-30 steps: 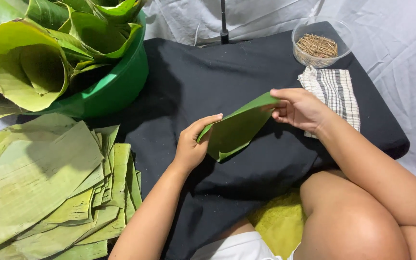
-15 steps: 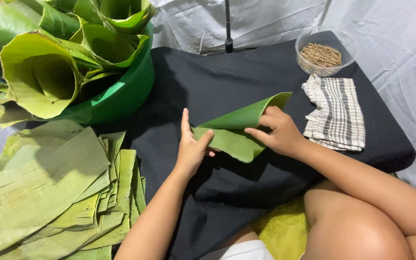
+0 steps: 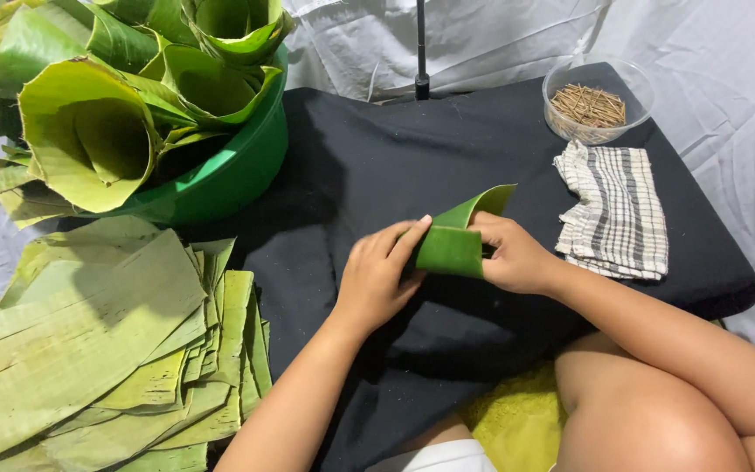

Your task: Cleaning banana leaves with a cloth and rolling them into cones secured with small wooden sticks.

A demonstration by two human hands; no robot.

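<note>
We find the banana leaf piece (image 3: 458, 238) over the middle of the black padded board (image 3: 369, 157), curled over on itself, its upper edge standing up and arching to the right; both hands are on it. The left hand (image 3: 382, 275) lies against its left side, fingers extended and close together, the forefinger laid along the leaf's upper left edge; we see it pressing rather than clasping. The right hand (image 3: 509, 253) has the leaf's right side, fingers curled around the fold with the thumb on the near face; the grip is closed on the leaf.

To the right of the hands we note a checked cloth (image 3: 615, 210) lying flat on the board; beyond it stands a clear bowl (image 3: 561, 83) holding thin brown sticks (image 3: 589, 105). At the far left sits a green basin (image 3: 238, 170) filled with rolled leaf cones (image 3: 89, 131); beside the board lies a stack of flat leaf strips (image 3: 98, 350).
</note>
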